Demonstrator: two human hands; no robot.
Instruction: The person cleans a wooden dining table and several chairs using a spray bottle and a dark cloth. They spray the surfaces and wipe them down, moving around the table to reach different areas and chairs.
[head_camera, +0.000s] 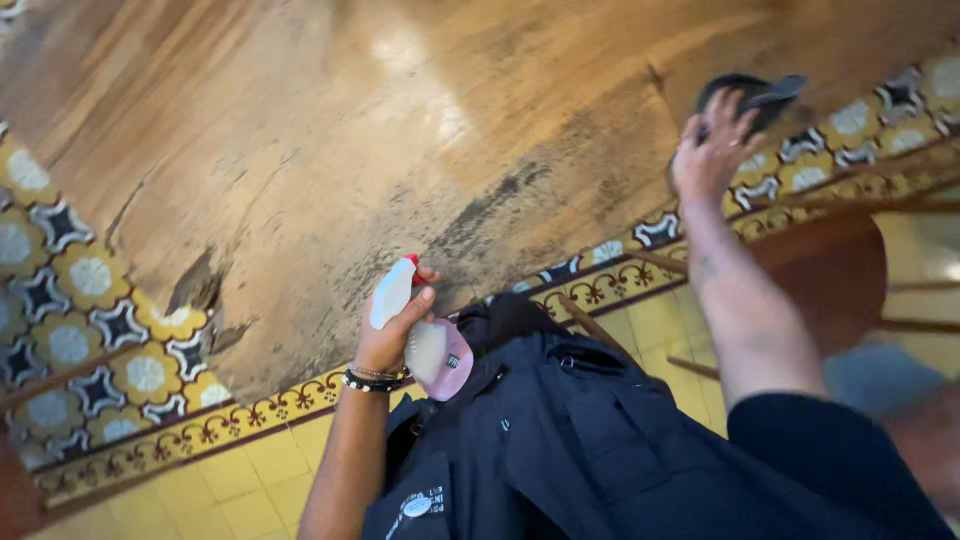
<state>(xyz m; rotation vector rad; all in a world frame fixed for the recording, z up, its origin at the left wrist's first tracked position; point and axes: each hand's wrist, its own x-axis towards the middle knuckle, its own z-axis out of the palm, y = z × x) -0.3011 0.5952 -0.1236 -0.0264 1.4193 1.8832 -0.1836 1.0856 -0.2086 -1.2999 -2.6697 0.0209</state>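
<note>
Wiping the tabletop, spray bottle at the ready.
My right hand is pressing a dark cloth at two o'clock; my left hand is gripping the bottle at six o'clock. Next I am judging where to spray.

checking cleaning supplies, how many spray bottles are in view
1. The spray bottle is held in the left hand, over the near edge of the wooden table. The right hand presses a dark cloth instead. Others may lie outside the frame.
</note>
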